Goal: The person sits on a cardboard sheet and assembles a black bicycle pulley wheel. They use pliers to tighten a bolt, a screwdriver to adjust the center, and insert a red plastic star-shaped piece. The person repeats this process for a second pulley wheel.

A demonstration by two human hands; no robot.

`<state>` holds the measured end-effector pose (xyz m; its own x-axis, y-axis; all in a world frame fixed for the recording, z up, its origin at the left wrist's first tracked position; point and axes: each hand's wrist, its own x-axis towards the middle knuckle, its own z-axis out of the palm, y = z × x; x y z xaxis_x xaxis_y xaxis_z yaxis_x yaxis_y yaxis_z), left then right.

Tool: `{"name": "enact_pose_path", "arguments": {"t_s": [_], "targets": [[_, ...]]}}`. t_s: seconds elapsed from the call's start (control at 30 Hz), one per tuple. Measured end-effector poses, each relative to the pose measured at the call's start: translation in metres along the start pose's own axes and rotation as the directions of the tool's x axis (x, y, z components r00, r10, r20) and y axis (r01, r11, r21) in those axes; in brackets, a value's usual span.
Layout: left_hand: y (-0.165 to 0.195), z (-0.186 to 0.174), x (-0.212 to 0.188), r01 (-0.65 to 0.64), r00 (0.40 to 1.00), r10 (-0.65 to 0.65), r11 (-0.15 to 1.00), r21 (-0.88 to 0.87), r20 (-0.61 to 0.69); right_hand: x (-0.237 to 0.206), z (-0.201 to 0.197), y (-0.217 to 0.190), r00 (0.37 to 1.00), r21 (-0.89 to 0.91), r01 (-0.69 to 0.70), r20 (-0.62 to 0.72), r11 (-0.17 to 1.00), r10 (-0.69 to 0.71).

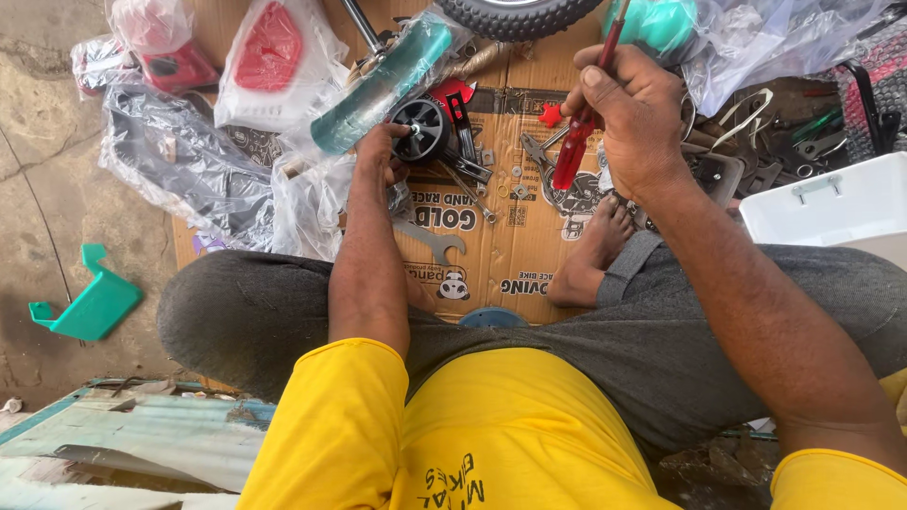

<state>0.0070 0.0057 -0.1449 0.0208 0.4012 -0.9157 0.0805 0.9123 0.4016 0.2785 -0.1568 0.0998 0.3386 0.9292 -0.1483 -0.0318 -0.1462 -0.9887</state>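
Note:
I sit cross-legged on a flattened cardboard box (529, 247). My right hand (635, 123) grips a screwdriver with a translucent red handle (578, 151), its shaft pointing up and away. My left hand (380, 156) reaches forward and touches a small black training wheel (422, 129) on a metal bracket. A teal mudguard in clear plastic wrap (378, 90) lies just left of that wheel. A spanner (435, 241) rests on the cardboard near my left forearm, with loose bolts and washers (505, 179) scattered between my hands.
A knobby tyre (515, 14) lies at the top edge. Plastic bags with red parts (269, 52) sit at the upper left, a white box (836, 203) and tools (803, 132) at the right. A teal bracket (90, 302) lies on the concrete at left.

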Motion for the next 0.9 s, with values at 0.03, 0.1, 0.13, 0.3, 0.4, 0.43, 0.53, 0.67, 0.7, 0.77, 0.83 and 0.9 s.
{"name": "enact_pose_path", "arguments": {"t_s": [0.03, 0.1, 0.13, 0.3, 0.4, 0.43, 0.53, 0.67, 0.7, 0.77, 0.83, 0.9], "targets": [[0.0, -0.001, 0.003, -0.006, 1.0, 0.006, 1.0, 0.015, 0.013, 0.001, 0.001, 0.001, 1.0, -0.02, 0.008, 0.005, 1.0, -0.007], [-0.005, -0.001, 0.01, -0.064, 0.998, 0.064, 0.998, 0.002, 0.016, 0.002, 0.002, 0.001, 1.0, -0.026, 0.007, 0.017, 1.0, -0.006], [-0.008, 0.001, 0.013, -0.117, 0.993, 0.118, 0.993, -0.025, 0.007, 0.002, 0.003, 0.001, 1.0, -0.014, 0.0, 0.023, 1.0, 0.0], [-0.018, 0.009, 0.009, -0.12, 0.987, 0.13, 0.987, -0.11, 0.095, 0.002, 0.004, -0.001, 0.999, 0.014, 0.03, 0.04, 0.999, -0.03], [-0.018, 0.007, -0.009, -0.112, 0.979, 0.123, 0.991, -0.073, 0.162, 0.0, 0.005, -0.003, 0.998, -0.044, 0.035, 0.044, 0.998, -0.034], [-0.017, 0.006, -0.015, -0.116, 0.974, 0.121, 0.992, -0.041, 0.192, -0.001, 0.005, -0.004, 0.998, -0.085, 0.043, 0.048, 0.995, -0.039], [-0.015, 0.007, -0.03, -0.101, 0.963, 0.1, 0.995, -0.011, 0.251, -0.002, 0.007, -0.008, 0.999, -0.133, 0.021, 0.049, 0.991, -0.015], [-0.023, 0.017, -0.035, -0.159, 0.972, 0.156, 0.987, 0.0, 0.175, -0.003, 0.01, -0.012, 0.998, -0.137, -0.034, 0.056, 0.99, 0.042], [-0.027, 0.021, -0.035, -0.153, 0.973, 0.156, 0.988, -0.033, 0.169, -0.003, 0.011, -0.013, 0.997, -0.146, -0.043, 0.06, 0.988, 0.053], [-0.036, 0.028, -0.038, -0.142, 0.976, 0.155, 0.985, -0.095, 0.153, -0.003, 0.013, -0.016, 0.995, -0.161, -0.063, 0.067, 0.985, 0.075], [-0.039, 0.036, -0.045, -0.311, 0.927, 0.342, 0.93, -0.198, 0.153, -0.003, 0.013, -0.02, 0.996, -0.157, -0.041, 0.072, 0.987, 0.053], [-0.035, 0.04, -0.053, -0.398, 0.884, 0.45, 0.867, -0.3, 0.129, -0.004, 0.013, -0.027, 0.994, -0.151, -0.05, 0.087, 0.987, 0.064]]}}
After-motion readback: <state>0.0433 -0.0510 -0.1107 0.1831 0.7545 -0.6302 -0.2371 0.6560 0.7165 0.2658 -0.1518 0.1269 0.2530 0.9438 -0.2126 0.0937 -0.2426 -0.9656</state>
